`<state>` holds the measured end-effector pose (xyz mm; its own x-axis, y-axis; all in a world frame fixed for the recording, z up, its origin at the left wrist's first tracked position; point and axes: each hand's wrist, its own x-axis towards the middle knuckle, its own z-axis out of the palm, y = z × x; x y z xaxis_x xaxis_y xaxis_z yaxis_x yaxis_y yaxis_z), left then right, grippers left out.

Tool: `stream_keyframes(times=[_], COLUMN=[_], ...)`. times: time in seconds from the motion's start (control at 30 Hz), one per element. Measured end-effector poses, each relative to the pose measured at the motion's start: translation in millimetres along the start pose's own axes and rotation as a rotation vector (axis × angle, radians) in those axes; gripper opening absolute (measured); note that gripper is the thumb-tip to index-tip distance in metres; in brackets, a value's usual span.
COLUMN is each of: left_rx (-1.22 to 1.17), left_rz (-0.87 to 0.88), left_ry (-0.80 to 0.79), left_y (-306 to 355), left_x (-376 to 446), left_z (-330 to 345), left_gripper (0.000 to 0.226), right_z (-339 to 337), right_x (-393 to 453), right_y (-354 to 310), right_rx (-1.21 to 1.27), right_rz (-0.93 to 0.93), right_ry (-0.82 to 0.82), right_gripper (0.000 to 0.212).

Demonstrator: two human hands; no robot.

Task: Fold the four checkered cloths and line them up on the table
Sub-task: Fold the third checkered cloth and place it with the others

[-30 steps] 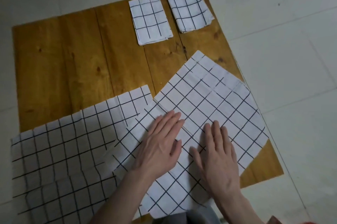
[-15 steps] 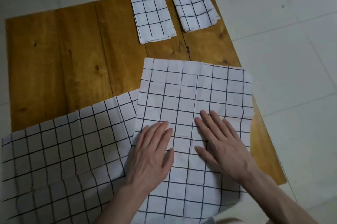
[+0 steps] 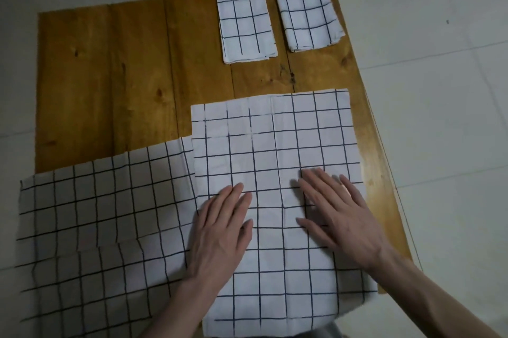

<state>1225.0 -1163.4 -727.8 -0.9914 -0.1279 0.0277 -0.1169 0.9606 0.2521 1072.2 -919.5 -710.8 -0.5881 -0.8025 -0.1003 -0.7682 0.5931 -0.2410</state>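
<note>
**Pressing a cloth flat, two already folded**

Lying flat with fingers straight, both hands press on the right cloth (image 3: 275, 145) at lower centre of the frame: the left hand (image 3: 220, 230) near its left edge, the right hand (image 3: 341, 216) toward its right side. Neither grips anything. This cloth overlaps the left cloth (image 3: 96, 227), spread open at lower left and hanging past the table (image 3: 110, 76) edge. Two folded cloths sit side by side, apart, at upper right: one (image 3: 246, 24) and another (image 3: 309, 12) nearer the table's corner. Pale floor tiles (image 3: 439, 90) surround the table.
</note>
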Motion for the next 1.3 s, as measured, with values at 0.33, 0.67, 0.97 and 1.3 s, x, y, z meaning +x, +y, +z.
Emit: stream_keyframes(times=[0.33,0.67,0.97,1.3], left_rx=[-0.048,-0.144,-0.104,-0.011], left_rz=[-0.083,-0.090,-0.002,0.009], left_ry=[0.141,0.261,0.244,0.463], left_y=[9.2,8.4,-6.1,-24.5], left_x=[-6.1,-0.6,36.5,110.0], left_z=[-0.1,-21.4,-83.4,-155.6], left_gripper=[0.027,0.023,0.029,0.018], right_z=[2.0,-21.6,-78.5,-159.7], right_x=[-6.0,3.2,36.8,109.2], right_y=[14.7,14.8,27.2,18.1], right_rx=[0.057,0.092,0.050,-0.030], right_rz=[-0.113,-0.132,-0.345,-0.203], right_ry=[0.085,0.116,0.190,0.457], right_gripper=[0.040,0.020,0.013,0.020])
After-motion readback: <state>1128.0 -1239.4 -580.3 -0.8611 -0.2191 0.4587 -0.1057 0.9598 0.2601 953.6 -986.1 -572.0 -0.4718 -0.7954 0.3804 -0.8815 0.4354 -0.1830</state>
